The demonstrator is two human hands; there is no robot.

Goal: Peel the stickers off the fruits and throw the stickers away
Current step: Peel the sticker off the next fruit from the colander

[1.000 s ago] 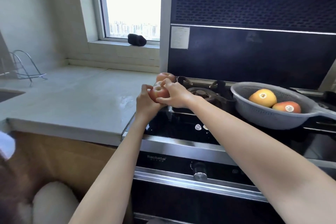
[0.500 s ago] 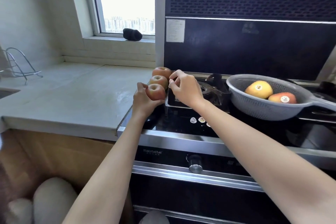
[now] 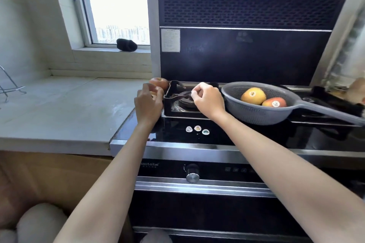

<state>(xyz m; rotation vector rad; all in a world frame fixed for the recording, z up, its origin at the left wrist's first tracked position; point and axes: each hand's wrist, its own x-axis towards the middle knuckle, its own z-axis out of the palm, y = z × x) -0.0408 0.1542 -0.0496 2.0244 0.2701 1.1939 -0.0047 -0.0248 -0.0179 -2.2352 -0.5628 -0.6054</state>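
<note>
Right hand (image 3: 207,98), fingertips pinched together, lies just left of the colander (image 3: 256,112) fruits; left hand (image 3: 148,104) cups an apple (image 3: 157,92).

Head view, the wearer's own limbs as I see them on my remote feed. Two arms enter from the lower edge of the frame. The left forearm (image 3: 110,183) is uncovered along its whole visible length, slender, and narrows evenly to the wrist. The right forearm (image 3: 286,163) is likewise uncovered and looks much broader near the lower right corner, an effect of the wide-angle lens. The left hand (image 3: 148,104) shows me its back, plain and unadorned. The right hand (image 3: 207,100) shows its back and knuckles, equally plain. I cannot tell whether the pale rounded forms (image 3: 35,221) at lower left are clothing.
</note>
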